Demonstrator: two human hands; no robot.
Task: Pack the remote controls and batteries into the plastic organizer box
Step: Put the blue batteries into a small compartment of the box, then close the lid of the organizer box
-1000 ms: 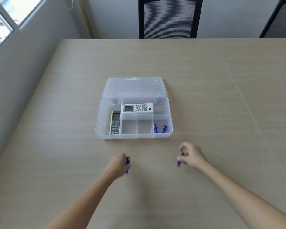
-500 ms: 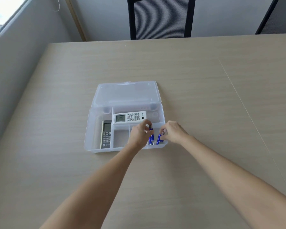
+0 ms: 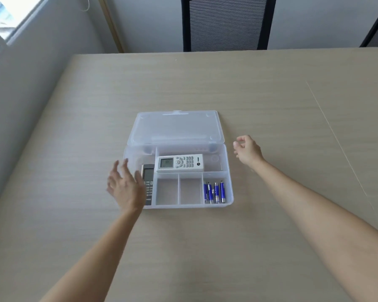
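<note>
Both hands are empty with fingers spread: left hand (image 3: 126,188) at the left edge of the organizer box (image 3: 229,171), right hand (image 3: 247,151) at its right. Everything is packed at frame centre: white remote (image 3: 179,163), grey remote (image 3: 148,184), four batteries (image 3: 214,192). Grasp the lid (image 3: 176,127) by both corners and fold it down evenly. The remote's logo is unreadable.

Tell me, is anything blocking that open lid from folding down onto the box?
Nothing visible does. The lid lies flat behind the box; the white remote, dark remote and batteries sit low inside. Both hands are empty.
</note>
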